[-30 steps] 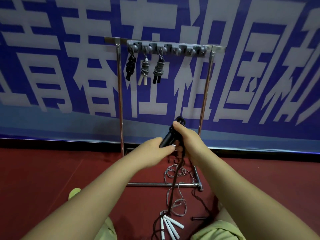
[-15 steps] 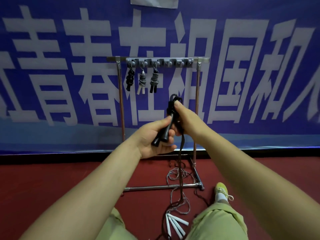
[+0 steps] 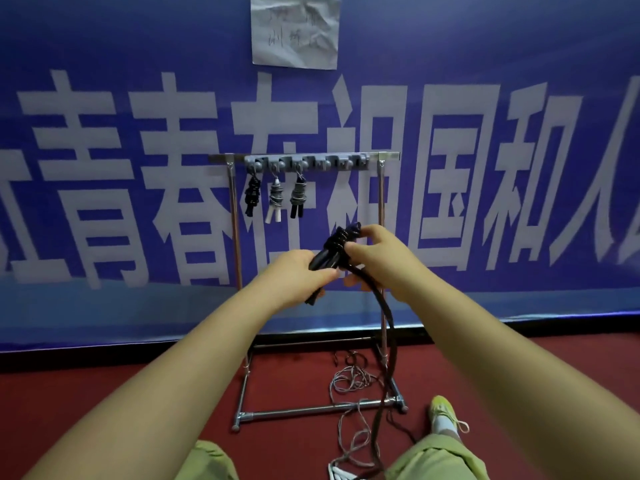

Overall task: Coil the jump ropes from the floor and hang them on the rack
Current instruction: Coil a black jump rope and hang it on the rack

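Observation:
My left hand (image 3: 298, 276) grips the black handles of a black jump rope (image 3: 333, 248) in front of the rack. A few turns of cord are wound round the handles' upper end. My right hand (image 3: 375, 252) pinches the cord beside those turns, and the rest of the rope hangs down to the floor. The metal rack (image 3: 382, 237) stands against the blue banner, with three coiled ropes (image 3: 275, 199) hanging from hooks at the left of its top bar. A grey rope (image 3: 349, 382) with white handles (image 3: 337, 474) lies tangled on the red floor.
The hooks at the right of the rack's top bar (image 3: 349, 162) hold nothing. A sheet of paper (image 3: 294, 29) is stuck on the banner above. My knees in green trousers (image 3: 436, 459) and one yellow shoe (image 3: 445, 415) show at the bottom.
The view has risen and pulled back from the rack. More turns of black cord now sit round the handles, and the hanging cord has swung out to the right.

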### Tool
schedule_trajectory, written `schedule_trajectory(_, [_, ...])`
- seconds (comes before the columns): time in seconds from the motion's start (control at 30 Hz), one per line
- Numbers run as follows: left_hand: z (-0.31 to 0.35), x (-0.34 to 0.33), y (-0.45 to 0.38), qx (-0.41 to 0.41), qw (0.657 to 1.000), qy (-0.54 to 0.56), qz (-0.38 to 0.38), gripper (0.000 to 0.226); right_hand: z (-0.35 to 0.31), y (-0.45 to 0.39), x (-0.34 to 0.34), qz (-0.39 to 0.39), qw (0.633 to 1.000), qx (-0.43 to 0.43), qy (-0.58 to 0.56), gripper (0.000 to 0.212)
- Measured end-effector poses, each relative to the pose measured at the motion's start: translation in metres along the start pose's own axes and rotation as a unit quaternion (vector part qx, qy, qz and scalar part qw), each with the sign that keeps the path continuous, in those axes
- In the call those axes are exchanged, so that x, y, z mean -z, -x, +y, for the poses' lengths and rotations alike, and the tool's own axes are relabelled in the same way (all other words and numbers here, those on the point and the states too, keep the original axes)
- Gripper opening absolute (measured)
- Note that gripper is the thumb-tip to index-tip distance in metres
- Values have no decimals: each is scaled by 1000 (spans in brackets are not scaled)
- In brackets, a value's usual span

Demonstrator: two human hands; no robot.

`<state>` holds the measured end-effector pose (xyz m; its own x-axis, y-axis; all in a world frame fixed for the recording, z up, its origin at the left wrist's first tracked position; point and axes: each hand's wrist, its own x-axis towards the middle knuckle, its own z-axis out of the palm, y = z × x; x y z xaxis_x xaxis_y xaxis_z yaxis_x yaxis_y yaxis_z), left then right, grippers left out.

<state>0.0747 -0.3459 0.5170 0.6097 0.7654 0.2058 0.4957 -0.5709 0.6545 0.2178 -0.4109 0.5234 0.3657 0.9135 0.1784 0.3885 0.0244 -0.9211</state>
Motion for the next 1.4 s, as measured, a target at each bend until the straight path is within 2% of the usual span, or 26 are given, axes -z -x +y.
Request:
schedule_trajectory(0.07, [1,-2,-3,-3,998,-58,-1,17,6,2,-3,-4,999,3,-35,54])
schedule_trajectory(0.1, [1,-2,-4,0,999,-51,-12,16,8,2,-4,0,999,15,-33,55])
schedule_trajectory(0.27, [-8,-4,-6,34,993,79,-80,19,14,3,-3,16,998,56,6,46])
schedule_trajectory(0.3, [-12,-6,-4,44,985,134,-96,23,15,3,-2,16,998,62,7,46])
schedule_trajectory(0.33, [-17,-6,-3,57,966,221,-122,30,15,4,-1,14,997,71,2,46])
schedule_trajectory(0.4, [-25,-6,0,81,892,401,-193,52,14,7,1,-2,995,99,-22,42])
schedule_trajectory(0.43, [-28,-5,1,89,857,455,-223,60,12,8,1,-11,993,111,-30,39])
schedule_trajectory(0.47, [-30,-5,2,91,839,478,-243,65,11,9,2,-19,992,121,-35,36])
schedule_trajectory(0.63, [-29,-1,-1,117,810,514,-257,75,7,6,-1,-22,991,128,-43,32])
schedule_trajectory(0.7, [-29,3,-5,135,822,504,-229,77,5,1,-3,-13,994,106,-19,38])
schedule_trajectory(0.87, [-28,0,-13,160,894,403,-116,64,1,-13,-11,-5,999,23,36,55])
schedule_trajectory(0.97, [-24,1,-13,153,922,351,-48,59,-1,-18,-15,29,997,18,76,62])
schedule_trajectory(1.07, [-17,8,-11,129,946,296,-9,55,0,-17,-20,74,991,43,99,53])
schedule_trajectory(1.13, [-10,14,-10,114,964,239,20,51,0,-14,-22,84,992,63,73,44])
schedule_trajectory(1.23, [-7,18,-11,78,987,123,62,49,-3,-11,-20,55,997,44,-19,37])
schedule_trajectory(1.3, [-10,19,-11,43,993,68,89,46,-5,-13,-21,37,995,33,-81,45])
schedule_trajectory(1.4, [-13,11,-12,15,994,23,105,31,-3,-19,-23,56,995,22,-83,56])
